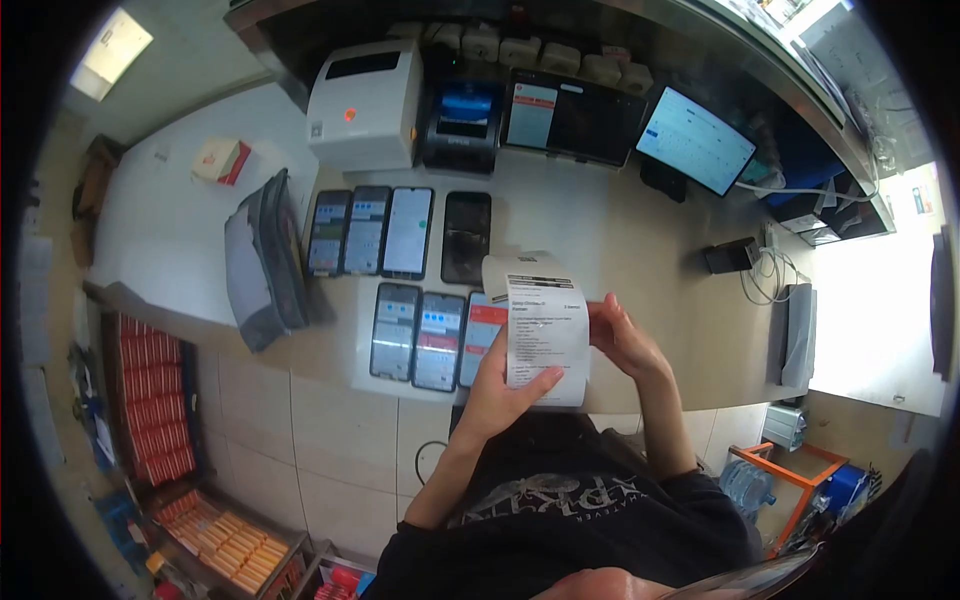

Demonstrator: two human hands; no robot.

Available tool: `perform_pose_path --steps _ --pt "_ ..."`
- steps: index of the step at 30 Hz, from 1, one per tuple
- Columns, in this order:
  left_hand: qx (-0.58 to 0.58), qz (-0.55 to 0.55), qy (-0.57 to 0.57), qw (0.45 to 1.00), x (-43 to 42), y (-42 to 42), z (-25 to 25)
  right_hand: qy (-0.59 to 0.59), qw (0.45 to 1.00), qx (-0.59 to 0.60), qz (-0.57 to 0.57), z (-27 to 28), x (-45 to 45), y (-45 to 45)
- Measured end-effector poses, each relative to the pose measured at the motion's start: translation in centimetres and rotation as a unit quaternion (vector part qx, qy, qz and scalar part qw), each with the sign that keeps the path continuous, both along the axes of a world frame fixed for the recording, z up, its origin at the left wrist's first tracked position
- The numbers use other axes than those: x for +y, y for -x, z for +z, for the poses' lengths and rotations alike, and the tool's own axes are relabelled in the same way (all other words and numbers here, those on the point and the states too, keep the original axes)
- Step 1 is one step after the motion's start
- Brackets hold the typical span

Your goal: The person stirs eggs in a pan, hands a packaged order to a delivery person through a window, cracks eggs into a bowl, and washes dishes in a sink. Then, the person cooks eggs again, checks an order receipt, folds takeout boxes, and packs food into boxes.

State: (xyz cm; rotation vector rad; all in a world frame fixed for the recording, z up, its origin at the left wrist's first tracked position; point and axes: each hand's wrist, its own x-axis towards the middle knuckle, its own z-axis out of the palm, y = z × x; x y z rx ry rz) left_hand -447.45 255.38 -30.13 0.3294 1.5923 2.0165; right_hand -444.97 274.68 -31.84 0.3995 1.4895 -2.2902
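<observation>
A long printed paper receipt (548,345) is held up over the table's front edge, its upper end curling back. My left hand (500,390) pinches its lower left side, with the thumb lying across the print. At its right edge is my right hand (622,338), thumb and fingers apart, some fingers partly hidden by the paper; whether it grips the edge is unclear. Behind the receipt a phone with a red and white screen (482,325) is partly covered. Two lit phones (437,340) lie just left of it, and a dark-screened phone (466,237) lies above.
Three more phones (407,232) lie at upper left. Behind them stand a white printer (365,110), a black printer (462,125), a tablet (573,118) and a lit monitor (696,140). A grey pouch (265,262) lies left; a black box with cables (733,256) sits right.
</observation>
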Motion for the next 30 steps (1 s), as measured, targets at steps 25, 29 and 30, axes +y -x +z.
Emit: perform_pose_path --steps 25,29,30 --pt "-0.093 -0.115 0.056 0.987 1.2 -10.6 4.6 -0.007 0.979 0.166 -0.115 7.1 0.6 -1.0" --pt "-0.097 -0.111 0.048 0.988 1.5 -11.0 4.6 -0.011 0.98 0.162 -0.117 7.1 0.6 -1.2" --pt "-0.098 -0.112 0.049 0.988 1.6 -11.0 4.7 -0.012 0.98 0.164 -0.116 7.1 0.7 -1.2"
